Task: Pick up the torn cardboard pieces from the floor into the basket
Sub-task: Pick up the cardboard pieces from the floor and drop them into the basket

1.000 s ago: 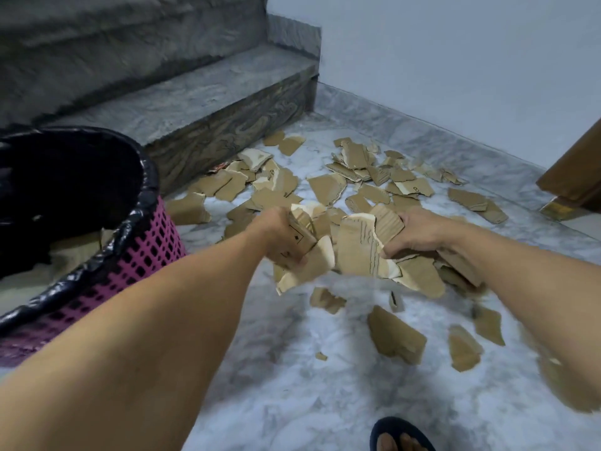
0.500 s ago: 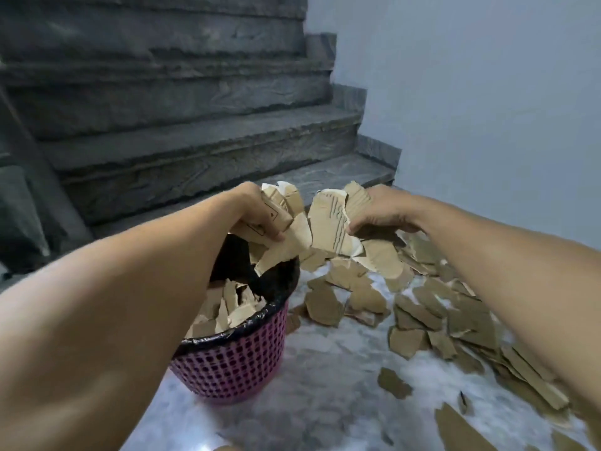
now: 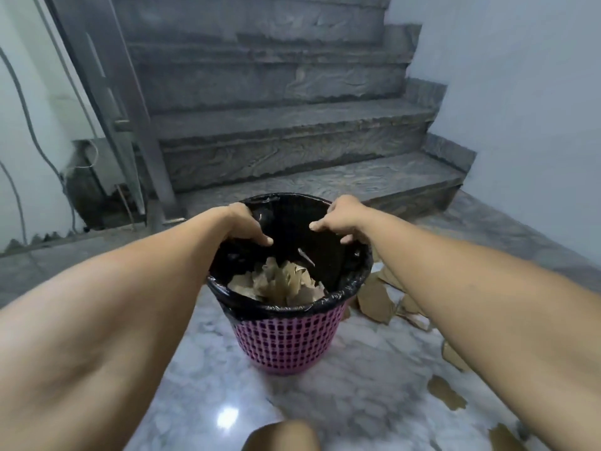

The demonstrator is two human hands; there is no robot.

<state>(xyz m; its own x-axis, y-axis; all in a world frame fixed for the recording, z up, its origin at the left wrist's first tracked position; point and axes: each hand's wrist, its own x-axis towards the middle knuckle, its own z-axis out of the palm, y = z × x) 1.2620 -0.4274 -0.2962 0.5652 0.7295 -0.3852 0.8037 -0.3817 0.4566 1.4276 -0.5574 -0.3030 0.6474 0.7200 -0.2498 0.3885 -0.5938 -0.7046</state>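
Note:
The pink mesh basket (image 3: 286, 343) with a black plastic liner stands on the marble floor right in front of me. Torn cardboard pieces (image 3: 279, 283) lie heaped inside it. My left hand (image 3: 248, 227) and my right hand (image 3: 341, 221) hover over the basket's far rim, fingers spread and pointing down, holding nothing. One small scrap (image 3: 305, 257) is in the air under them. More cardboard pieces (image 3: 377, 301) lie on the floor to the basket's right, with others (image 3: 447, 392) nearer me.
Grey stone stairs (image 3: 292, 131) rise just behind the basket. A metal post (image 3: 130, 102) and cables stand at the left wall. A pale wall (image 3: 520, 92) closes the right side. My knee (image 3: 283, 436) shows at the bottom edge.
Both hands carried a bundle of cardboard from the floor pile over to the basket and let it go; the pieces now lie inside. My view turned left to face the basket.

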